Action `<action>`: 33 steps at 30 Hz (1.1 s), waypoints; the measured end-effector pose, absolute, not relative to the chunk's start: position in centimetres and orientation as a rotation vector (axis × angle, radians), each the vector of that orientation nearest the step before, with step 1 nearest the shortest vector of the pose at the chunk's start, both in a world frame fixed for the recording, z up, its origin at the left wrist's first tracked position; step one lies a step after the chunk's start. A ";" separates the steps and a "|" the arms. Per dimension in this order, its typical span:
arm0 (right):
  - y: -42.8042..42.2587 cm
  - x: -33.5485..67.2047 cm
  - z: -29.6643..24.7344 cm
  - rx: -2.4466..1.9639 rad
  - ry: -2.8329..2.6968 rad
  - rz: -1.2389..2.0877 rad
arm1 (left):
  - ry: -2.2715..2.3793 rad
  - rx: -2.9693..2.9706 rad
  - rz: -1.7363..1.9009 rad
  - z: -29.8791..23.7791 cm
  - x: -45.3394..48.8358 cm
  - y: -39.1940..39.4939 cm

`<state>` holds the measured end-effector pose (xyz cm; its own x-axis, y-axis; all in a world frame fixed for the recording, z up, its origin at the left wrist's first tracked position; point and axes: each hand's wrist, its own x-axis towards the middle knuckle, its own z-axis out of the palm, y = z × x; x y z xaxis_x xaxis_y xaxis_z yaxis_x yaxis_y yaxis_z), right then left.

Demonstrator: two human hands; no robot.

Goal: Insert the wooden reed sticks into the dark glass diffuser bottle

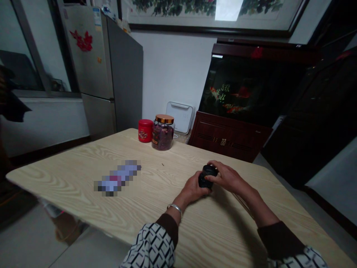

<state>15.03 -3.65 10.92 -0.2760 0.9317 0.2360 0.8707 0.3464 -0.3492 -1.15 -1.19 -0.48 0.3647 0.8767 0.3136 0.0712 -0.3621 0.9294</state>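
- The left hand (pixel 192 190) and the right hand (pixel 225 178) are close together over the near part of the tabletop (pixel 69 178), both curled around one small object.
- That dark rounded object (pixel 208 176) is black and looks like a short cylinder. The light is too dim to tell what it is.
- The left hand cups it from the lower side, and the right hand's fingers (pixel 213 167) wrap over its top, so neither hand is open.
- A silver bangle (pixel 175 210) sits on the left wrist. Both sleeves (pixel 150 247) have a black-and-white pattern and dark cuffs.
- The tabletop has a pale wood grain. A pixelated, unreadable item (pixel 117 178) lies on it to the left of the hands.
- At the far edge, a red tin (pixel 145 130) stands just beside a glass jar (pixel 163 137) of dried rosebuds with a copper-coloured lid.
- Behind them are a white plastic box (pixel 180 117), a fish tank (pixel 245 89) with red fish on a dark wooden cabinet (pixel 225 136), and a grey refrigerator (pixel 92 67) with a red paper decoration (pixel 81 41).
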 end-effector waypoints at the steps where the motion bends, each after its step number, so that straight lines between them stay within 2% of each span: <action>1: -3.8 14.6 11.4 -1.677 -2.232 0.140 | 0.844 1.719 1.102 -0.5 -1.2 -1.2; 5: -4.1 13.6 12.3 -1.862 -2.199 0.085 | 0.821 1.705 1.102 -0.5 -1.2 -1.2; 12: -4.1 15.6 12.8 -1.469 -2.261 0.603 | 0.785 1.680 1.145 -0.4 -1.2 -1.2; 14: -4.2 15.6 13.3 -1.603 -2.228 0.518 | 0.801 1.674 1.130 -0.3 -1.3 -1.3; 17: -4.6 15.1 13.9 -1.960 -2.109 0.169 | 0.816 1.686 1.114 -0.2 -1.3 -1.4; 19: -4.7 14.8 14.1 -2.038 -2.063 0.049 | 0.817 1.696 1.119 -0.1 -1.4 -1.4; 25: -4.9 14.3 13.9 -1.752 -2.170 0.268 | 0.804 1.714 1.120 -0.2 -1.4 -1.2; 30: -5.7 14.3 14.5 -2.060 -1.914 -0.027 | 0.803 1.706 1.127 -0.5 -1.3 -1.1; 33: -5.5 14.8 13.7 -1.797 -2.105 0.158 | 0.799 1.689 1.128 -0.6 -1.1 -1.1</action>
<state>14.75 -5.54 13.72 -0.1205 0.9718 0.2026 0.9308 0.1815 -0.3171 -1.14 -1.07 -0.57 0.3685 0.8690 0.3301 0.0224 -0.3633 0.9314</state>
